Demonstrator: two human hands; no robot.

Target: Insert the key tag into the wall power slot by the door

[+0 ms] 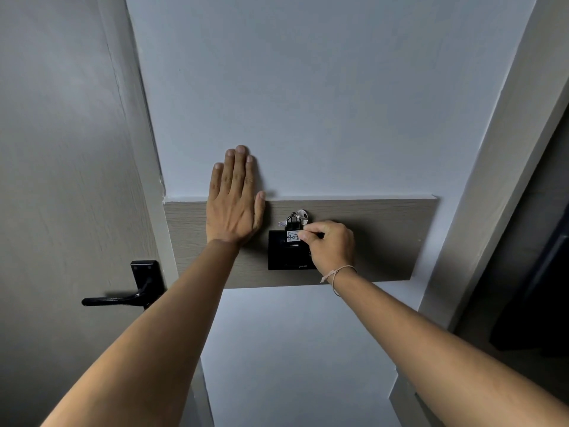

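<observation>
A black wall power slot is mounted on a wood-grain panel beside the door. My right hand pinches a black key tag with a white handwritten label, holding it at the top of the slot. The tag's lower end sits at or in the slot opening; how deep, I cannot tell. A silver key and ring hang on the tag's upper end. My left hand lies flat on the wall and panel, fingers together, just left of the slot.
A grey door with a black lever handle stands at the left. White wall surrounds the panel. A white frame and a dark opening lie to the right.
</observation>
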